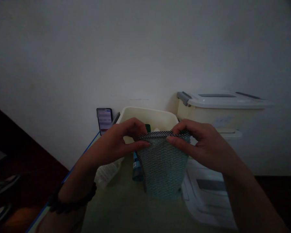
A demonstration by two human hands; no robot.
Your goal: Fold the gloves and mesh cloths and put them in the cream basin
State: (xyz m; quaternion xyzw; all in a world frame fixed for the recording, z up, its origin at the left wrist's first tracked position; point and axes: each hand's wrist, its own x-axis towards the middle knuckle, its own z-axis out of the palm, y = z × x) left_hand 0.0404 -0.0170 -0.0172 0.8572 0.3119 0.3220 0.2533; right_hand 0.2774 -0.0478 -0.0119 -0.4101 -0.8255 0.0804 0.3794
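A grey-green textured cloth [163, 168] with a black-and-white checked edge hangs down from both hands. My left hand [122, 139] pinches the left end of its top edge between thumb and fingers. My right hand [199, 139] pinches the same edge further right. Behind the cloth stands an open cream bin [147, 113], its front largely hidden; something dark green shows inside it. A blue bottle [137, 168] is partly covered by the cloth's left side. Below my left hand lies a clear plastic packet [108, 173].
A phone [105, 120] with its screen lit leans against the wall at the left. A lidded storage box [215, 113] stands at the right, and a white lid [208, 194] with a grey handle is under my right arm. The greenish table [116, 207] has a blue left edge.
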